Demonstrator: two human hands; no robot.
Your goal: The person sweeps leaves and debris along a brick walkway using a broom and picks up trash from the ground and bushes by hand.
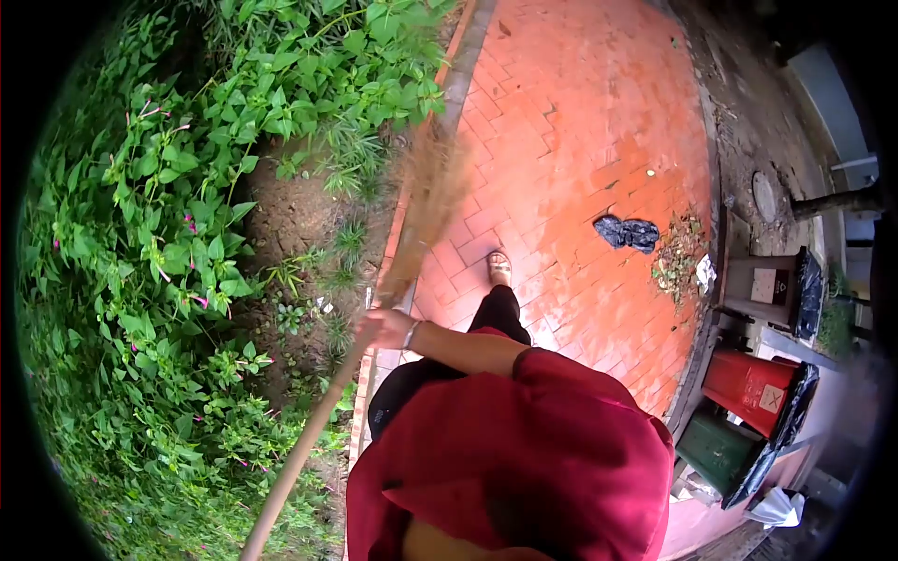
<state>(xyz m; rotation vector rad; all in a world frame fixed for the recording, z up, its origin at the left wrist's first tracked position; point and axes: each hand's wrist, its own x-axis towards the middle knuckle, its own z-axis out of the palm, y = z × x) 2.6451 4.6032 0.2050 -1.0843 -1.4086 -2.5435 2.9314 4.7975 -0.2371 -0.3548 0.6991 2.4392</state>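
A long broom runs from the lower left up to the brick border, its brown bristle head (pixel 430 192) blurred. Wrapped round the pale wooden handle (pixel 304 447), just below the head, is my right hand (pixel 385 329), a light band on its wrist. The arm reaches leftward across the body from a dark red sleeve. My left hand is out of the frame; only some bare skin of that arm shows at the bottom edge. A black plastic piece (pixel 627 233) lies on the wet red paving (pixel 571 122), beside a leaf heap (pixel 680 257).
Green flowering plants (pixel 187 271) and bare soil fill the left side behind a brick edging (pixel 398 229). One sandalled foot (pixel 499 268) is on the paving. At right are grey, red (pixel 745 388) and green bins (pixel 716 452), white litter (pixel 705 274) and a tree trunk (pixel 835 205).
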